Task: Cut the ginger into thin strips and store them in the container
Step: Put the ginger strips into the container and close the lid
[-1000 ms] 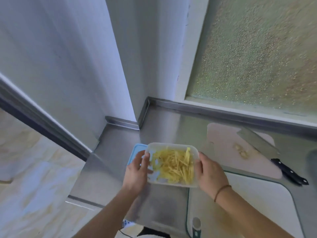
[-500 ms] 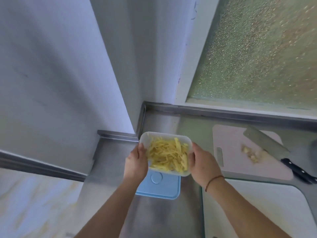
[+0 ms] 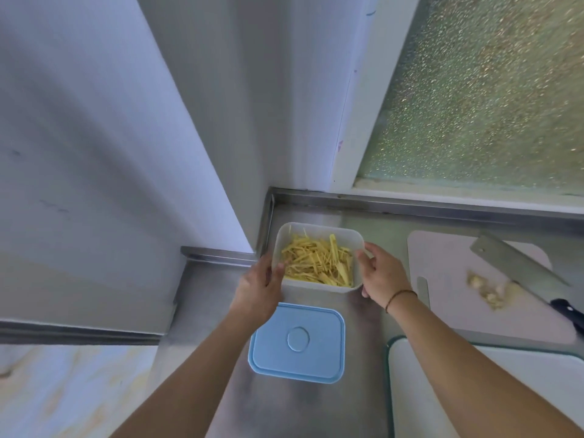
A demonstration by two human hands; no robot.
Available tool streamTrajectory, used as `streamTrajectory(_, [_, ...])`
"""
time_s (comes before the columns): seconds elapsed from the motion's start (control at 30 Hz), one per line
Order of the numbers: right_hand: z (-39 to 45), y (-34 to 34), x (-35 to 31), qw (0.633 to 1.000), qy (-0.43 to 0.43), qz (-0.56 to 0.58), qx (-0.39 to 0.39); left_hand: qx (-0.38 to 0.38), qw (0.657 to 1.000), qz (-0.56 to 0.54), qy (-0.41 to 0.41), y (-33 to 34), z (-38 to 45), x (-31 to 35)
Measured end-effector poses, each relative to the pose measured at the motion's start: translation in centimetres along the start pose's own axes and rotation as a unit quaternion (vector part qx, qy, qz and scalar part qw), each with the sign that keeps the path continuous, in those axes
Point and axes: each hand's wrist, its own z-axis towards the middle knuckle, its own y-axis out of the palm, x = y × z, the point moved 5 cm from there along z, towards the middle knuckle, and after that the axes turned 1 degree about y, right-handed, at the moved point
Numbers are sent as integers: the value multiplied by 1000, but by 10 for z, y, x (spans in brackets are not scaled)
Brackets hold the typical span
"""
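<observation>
A brushed stainless-steel counter (image 3: pixel 303 406) fills the lower middle of the frame, with a low raised steel lip along its back edge and a stepped corner where it meets the pale wall (image 3: pixel 94 137) at the upper left. At the upper right a pebbled, frosted window (image 3: pixel 489 90) sits in a white frame just above the counter's back lip. A marbled floor (image 3: pixel 63 390) shows at the lower left, below the counter's edge. Near the middle of the frame, tucked close to the wall corner, the translucent container (image 3: pixel 319 229) holds a heap of thin yellow ginger strips (image 3: pixel 317 263). The left hand (image 3: pixel 259 289) grips the container's left side, thumb curled over the rim; the right hand (image 3: pixel 384 276) holds its right side with fingers bent round the wall, a dark cord on the wrist. Whether the container's base rests on the steel cannot be told. Just below it in the frame a blue lid (image 3: pixel 297 341) lies flat on the counter, apart from the container. At the right a pale cutting board (image 3: pixel 448 279) carries some ginger scraps (image 3: pixel 488 289) and a cleaver (image 3: pixel 518 267), its dark handle reaching the frame's right edge. A white surface with a dark rim (image 3: pixel 458 390) occupies the lower right.
</observation>
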Motion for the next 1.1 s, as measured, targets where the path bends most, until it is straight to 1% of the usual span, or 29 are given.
streamTrajectory(0.03, [-6,-4,5,1000,9,8,22,27,1000,-3,-8,-5,-6,-10])
streamTrajectory(0.1, [-28,-10,21,998,13,-25,62,78,996,38,-34,-12,-22,-33])
streamTrajectory(0.13, [-44,-5,29,997,1,-57,51,73,993,75,-49,-12,-29,-44])
streamTrajectory(0.2, [-81,18,38,993,-24,-110,-22,20,989,131,-72,-3,-43,-60])
streamTrajectory(0.23, [-98,33,42,990,-28,-120,-62,3,990,126,-68,4,-49,-64])
streamTrajectory(0.27, [-110,45,44,988,-30,-126,-88,3,993,103,-55,9,-55,-65])
streamTrajectory(0.33, [-123,59,43,986,-27,-130,-103,31,997,61,-29,19,-67,-63])
streamTrajectory(0.4, [-129,60,40,993,-3,-78,-86,75,996,0,-43,23,-77,-64])
streamTrajectory(0.47, [-136,50,37,998,24,50,-36,124,984,-100,-81,18,-84,-64])
streamTrajectory(0.5, [-141,41,36,990,37,132,5,145,973,-153,-92,14,-89,-61])
streamTrajectory(0.53, [-146,31,32,975,44,211,52,170,959,-209,-86,11,-94,-55])
streamTrajectory(0.6, [-156,11,22,937,36,318,138,209,922,-320,-52,7,-105,-39])
streamTrajectory(0.63, [-157,4,17,921,32,354,161,212,903,-372,-34,6,-108,-27])
streamTrajectory(0.67, [-153,-3,11,913,27,368,174,210,888,-409,-13,5,-109,-14])
streamTrajectory(0.73, [-137,-15,2,917,25,353,182,219,880,-422,6,-3,-102,12])
streamTrajectory(0.83, [-109,-32,-9,923,29,350,160,236,871,-431,-22,-16,-77,27])
streamTrajectory(0.87, [-101,-36,-13,921,26,361,142,234,870,-433,-30,-20,-69,31])
streamTrajectory(0.93, [-89,-38,-18,932,11,345,108,221,889,-399,-28,-23,-53,35])
streamTrajectory(1.03, [-68,-25,-8,968,3,233,87,221,924,-311,-35,-18,-30,31])
streamTrajectory(1.1, [-54,-14,0,983,4,166,82,231,942,-243,-36,-15,-19,28])
